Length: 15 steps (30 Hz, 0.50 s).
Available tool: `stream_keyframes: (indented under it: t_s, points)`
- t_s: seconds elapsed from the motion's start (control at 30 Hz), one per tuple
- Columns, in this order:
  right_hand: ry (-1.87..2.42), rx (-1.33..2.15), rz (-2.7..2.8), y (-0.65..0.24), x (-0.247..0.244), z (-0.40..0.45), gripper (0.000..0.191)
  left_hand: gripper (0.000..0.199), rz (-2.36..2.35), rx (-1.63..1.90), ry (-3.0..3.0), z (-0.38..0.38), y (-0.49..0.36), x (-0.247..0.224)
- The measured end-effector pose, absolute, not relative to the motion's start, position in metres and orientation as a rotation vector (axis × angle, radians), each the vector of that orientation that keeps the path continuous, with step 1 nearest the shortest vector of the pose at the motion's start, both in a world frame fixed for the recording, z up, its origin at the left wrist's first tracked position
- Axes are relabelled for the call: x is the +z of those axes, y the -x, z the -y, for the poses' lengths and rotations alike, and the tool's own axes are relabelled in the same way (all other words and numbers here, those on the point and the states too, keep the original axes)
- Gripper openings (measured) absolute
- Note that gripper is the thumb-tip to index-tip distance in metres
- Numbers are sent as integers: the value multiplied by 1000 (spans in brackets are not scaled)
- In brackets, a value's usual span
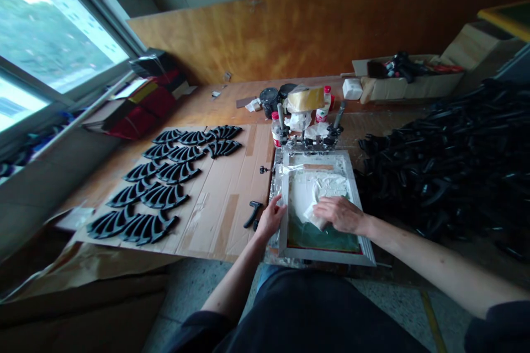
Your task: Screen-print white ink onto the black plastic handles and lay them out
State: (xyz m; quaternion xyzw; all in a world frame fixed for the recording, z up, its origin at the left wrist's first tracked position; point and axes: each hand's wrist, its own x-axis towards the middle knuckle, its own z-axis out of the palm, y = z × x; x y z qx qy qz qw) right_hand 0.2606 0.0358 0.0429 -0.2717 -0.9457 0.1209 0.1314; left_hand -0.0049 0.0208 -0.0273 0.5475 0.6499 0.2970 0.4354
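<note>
A metal-framed printing screen (282, 215) lies flat on the bench, held at its far end by hinge clamps (306, 140). White paste (327, 187) smears its upper half, and green mesh (323, 238) shows nearer me. My right hand (335, 215) presses a white rag (313, 216) onto the mesh. My left hand (271, 219) grips the frame's left rail. Left of that hand lies a small black handled tool (252, 214). Rows of black fan-shaped plastic parts (147, 196) lie on cardboard (219, 198) farther left.
A large heap of black plastic parts (447, 165) lies right of the screen. Behind the clamps stand bottles (323, 105), black jars (269, 101) and a wrapped yellow block (306, 98). A cardboard box (406, 85) sits at the back right, and a window (53, 27) is at the left.
</note>
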Motion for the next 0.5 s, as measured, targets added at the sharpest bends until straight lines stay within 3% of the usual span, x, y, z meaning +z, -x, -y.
stream_keyframes:
  t_s: [0.1, 0.23, 0.37, 0.5]
  points:
    - [838, 471, 2731, -263, 49, -43, 29, 54, -1618, 752, -1370, -20, 5, -27]
    - [1029, 325, 2545, -248, 35, -43, 30, 54, -1611, 748, -1367, -19, 5, -25]
    - [959, 316, 2529, -249, 16, -18, 37, 54, -1636, 741, -1353, -17, 4, -20]
    - [1049, 446, 2487, -250, 31, -24, 25, 55, -1618, 760, -1302, -15, 2, -12]
